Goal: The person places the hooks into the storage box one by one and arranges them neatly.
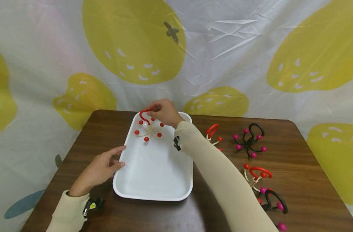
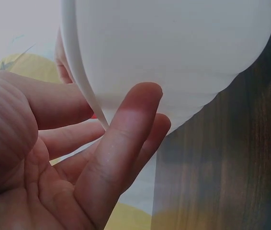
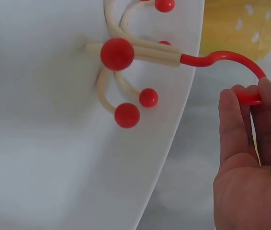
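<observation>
The person wears a garment with long sleeves, in a plain cream colour. In the head view, the left sleeve (image 1: 64,212) is between seven and eight o'clock, and its cuff ends at the wrist with several soft wrinkles. The right sleeve (image 1: 212,162) lies toward five o'clock; its cloth looks rather smooth and also reaches the wrist, with small folds near the cuff. At three o'clock from the left cuff there is a black wrist camera (image 1: 99,203); it carries a bright yellow mark (image 1: 92,205) and a pale, shiny part, too small to recognise. A second black device (image 1: 176,143) sits at seven o'clock from the right cuff, its details also too small to read.
</observation>
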The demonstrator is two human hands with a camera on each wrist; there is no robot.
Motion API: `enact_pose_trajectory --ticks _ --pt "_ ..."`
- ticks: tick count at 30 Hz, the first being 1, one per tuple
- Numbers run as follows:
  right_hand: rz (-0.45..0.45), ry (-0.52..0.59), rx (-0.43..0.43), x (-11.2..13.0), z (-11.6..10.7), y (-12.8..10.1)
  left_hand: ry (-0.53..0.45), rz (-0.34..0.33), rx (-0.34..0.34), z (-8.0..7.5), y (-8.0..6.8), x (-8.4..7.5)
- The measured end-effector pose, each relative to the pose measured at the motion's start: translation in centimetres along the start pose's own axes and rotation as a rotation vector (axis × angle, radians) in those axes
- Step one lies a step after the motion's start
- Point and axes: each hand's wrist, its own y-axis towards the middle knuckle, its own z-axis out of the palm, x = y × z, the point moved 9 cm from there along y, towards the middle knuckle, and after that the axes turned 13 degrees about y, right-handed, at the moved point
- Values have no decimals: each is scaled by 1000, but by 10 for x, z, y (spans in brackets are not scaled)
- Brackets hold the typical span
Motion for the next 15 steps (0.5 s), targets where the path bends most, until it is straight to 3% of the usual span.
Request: enact_pose_trajectory --ticks 9,15 --pt "59 13 18 -1 -6 -2 20 -8 2 0 3 -1" --pt "36 80 -57 11 -25 -8 39 -23 21 -1 5 -1"
